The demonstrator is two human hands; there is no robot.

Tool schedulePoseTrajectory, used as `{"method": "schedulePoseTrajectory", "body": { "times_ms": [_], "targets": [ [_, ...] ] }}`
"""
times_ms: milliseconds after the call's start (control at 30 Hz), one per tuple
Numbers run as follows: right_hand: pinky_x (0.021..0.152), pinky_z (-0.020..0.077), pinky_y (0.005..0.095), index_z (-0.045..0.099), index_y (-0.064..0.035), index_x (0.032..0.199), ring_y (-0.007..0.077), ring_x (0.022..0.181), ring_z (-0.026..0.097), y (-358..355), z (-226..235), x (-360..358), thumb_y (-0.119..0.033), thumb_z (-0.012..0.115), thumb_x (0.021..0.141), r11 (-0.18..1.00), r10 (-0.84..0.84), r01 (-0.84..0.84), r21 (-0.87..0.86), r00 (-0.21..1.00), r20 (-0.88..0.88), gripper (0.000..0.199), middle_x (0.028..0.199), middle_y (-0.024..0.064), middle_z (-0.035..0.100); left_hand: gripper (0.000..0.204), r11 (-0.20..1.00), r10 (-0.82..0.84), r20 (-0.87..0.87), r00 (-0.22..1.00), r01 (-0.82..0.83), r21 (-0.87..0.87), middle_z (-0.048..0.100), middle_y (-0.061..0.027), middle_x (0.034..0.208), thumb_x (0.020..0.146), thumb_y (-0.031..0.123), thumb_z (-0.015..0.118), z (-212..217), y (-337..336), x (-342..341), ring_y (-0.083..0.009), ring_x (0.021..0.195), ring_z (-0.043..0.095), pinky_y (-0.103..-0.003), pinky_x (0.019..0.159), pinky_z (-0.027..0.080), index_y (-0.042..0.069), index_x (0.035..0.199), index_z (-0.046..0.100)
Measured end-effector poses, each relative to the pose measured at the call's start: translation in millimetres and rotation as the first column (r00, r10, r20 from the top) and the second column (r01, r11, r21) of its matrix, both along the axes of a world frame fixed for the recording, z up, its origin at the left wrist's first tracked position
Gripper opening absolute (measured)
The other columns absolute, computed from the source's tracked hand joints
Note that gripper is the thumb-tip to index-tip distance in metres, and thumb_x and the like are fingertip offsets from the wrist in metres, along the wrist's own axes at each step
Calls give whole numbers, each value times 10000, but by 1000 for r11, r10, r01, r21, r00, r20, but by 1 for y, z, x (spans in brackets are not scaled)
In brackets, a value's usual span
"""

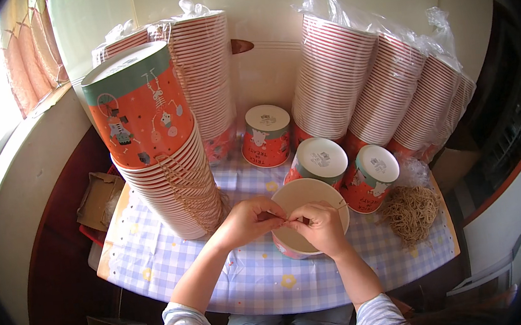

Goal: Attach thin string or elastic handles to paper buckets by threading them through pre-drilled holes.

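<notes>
An open paper bucket point(311, 190) with a pale inside stands upright near the front of the table. Over its mouth, my left hand point(249, 222) and my right hand point(318, 224) meet fingertip to fingertip. Both are closed in a pinch on what looks like a thin tan cord, mostly hidden by the fingers. A short piece of cord point(343, 204) shows at the bucket's right rim. To the right lies a tangled heap of tan cords point(411, 212). On the left rises a tall stack of nested buckets point(166, 193) with cord loops hanging down its side.
Upside-down red and green buckets point(266, 138) stand behind the open one. Tall bagged stacks of buckets point(335, 74) line the back right, and more bagged stacks point(203, 74) the back left. A checked cloth point(247, 289) covers the table. A cardboard box point(99, 197) sits beyond its left edge.
</notes>
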State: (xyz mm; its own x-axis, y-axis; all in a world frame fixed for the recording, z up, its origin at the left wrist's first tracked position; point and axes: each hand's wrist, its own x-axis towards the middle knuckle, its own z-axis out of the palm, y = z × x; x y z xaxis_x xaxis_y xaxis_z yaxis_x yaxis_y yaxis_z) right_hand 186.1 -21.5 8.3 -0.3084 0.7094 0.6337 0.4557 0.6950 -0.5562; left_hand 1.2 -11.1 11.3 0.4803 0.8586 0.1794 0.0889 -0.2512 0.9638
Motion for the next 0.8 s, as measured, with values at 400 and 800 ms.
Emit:
{"method": "schedulePoseTrajectory", "body": {
  "times_ms": [400,800],
  "targets": [
    [556,438,310,596,-65,640,202,572,575,-2,0,0,-108,732,591,997,0,-2,-78,1000,-22,151,594,38,587,147,952,-1,-191,982,59,299,596,-89,832,715,28,637,6,-2,-3,-177,709,596,-264,637,484,12,862,635],
    [524,456,302,594,-61,669,188,584,593,-2,0,0,-100,738,595,995,14,-15,-101,1000,-13,166,620,43,594,112,953,12,-159,987,37,301,593,-81,795,720,44,634,4,-4,3,-157,649,598,-254,597,489,-17,805,593]
  ]
}}
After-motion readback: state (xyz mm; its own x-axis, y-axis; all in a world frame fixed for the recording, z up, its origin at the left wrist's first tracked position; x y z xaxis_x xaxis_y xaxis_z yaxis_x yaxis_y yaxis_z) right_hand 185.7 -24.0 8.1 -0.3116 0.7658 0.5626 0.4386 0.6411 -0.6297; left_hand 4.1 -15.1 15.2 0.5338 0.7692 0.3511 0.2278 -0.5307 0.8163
